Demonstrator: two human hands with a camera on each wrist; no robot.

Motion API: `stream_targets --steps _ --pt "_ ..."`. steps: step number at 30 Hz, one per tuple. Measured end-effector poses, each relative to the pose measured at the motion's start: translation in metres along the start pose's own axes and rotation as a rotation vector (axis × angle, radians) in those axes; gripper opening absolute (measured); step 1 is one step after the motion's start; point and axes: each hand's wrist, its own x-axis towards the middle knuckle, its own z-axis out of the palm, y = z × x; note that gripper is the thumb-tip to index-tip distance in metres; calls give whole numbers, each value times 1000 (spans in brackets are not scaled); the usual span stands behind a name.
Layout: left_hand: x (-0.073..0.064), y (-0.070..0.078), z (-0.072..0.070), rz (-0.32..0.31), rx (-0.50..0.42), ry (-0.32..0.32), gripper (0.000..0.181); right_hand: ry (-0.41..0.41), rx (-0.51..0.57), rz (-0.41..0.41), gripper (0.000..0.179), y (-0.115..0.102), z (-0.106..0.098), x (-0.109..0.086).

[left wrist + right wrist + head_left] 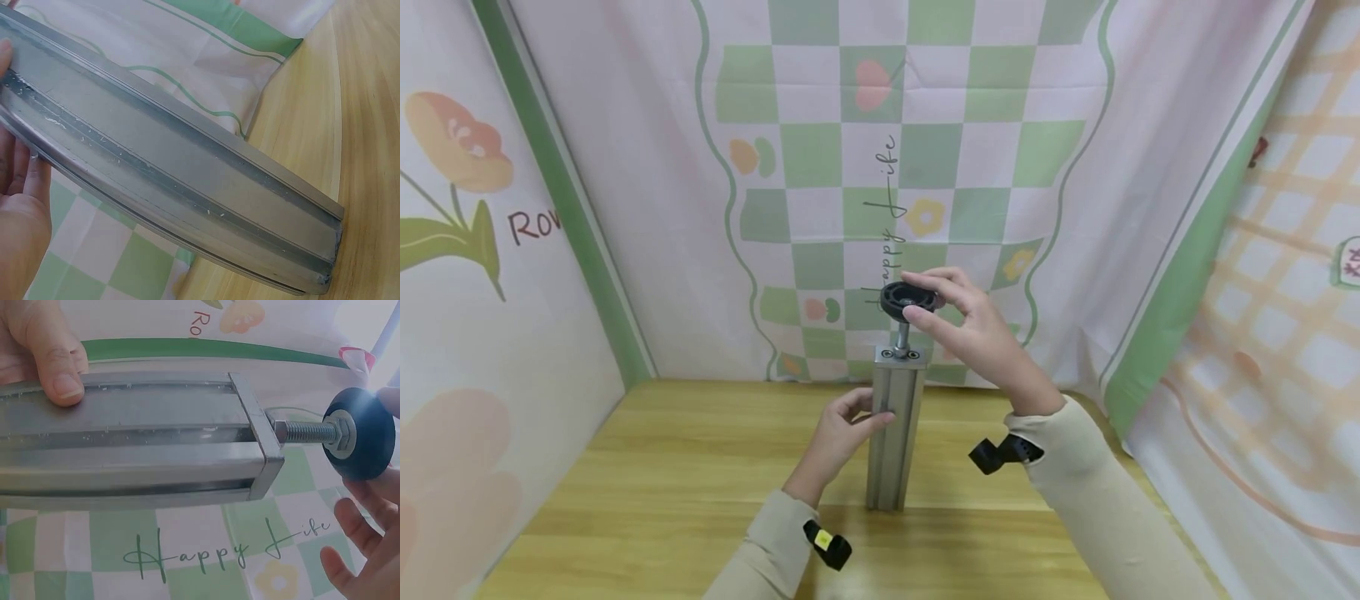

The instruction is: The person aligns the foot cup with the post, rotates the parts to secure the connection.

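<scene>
An aluminium profile (891, 442) stands upright on the wooden table, with a metal end plate (901, 358) on top. From that plate rises a threaded bolt (306, 431) that carries a black round leveling foot (897, 302), its hollow side facing up. My left hand (842, 429) grips the profile around its upper half, thumb on the near face. With thumb and fingers at its rim, my right hand (973, 329) pinches the leveling foot. Nuts sit at both ends of the visible thread in the right wrist view. Small shavings cling to the profile's grooves (156, 165) in the left wrist view.
The wooden table (662, 475) spreads around the profile's base. Printed curtains hang behind and on both sides, the back one (880, 158) close behind the table's far edge. Each wrist wears a small black camera mount (1000, 454).
</scene>
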Motion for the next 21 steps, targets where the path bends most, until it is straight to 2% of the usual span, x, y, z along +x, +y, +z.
stream_targets --steps 5,12,17,21 --pt "-1 1 0 -4 1 -3 35 106 -70 12 51 -3 7 0" --pt "0 1 0 -16 4 -12 37 233 -170 -55 64 -5 22 0" --pt "0 0 0 -17 0 -9 37 280 -181 -79 69 -2 27 -4" --pt "0 0 -1 -15 -1 -1 37 273 -147 -68 67 0 27 -5"
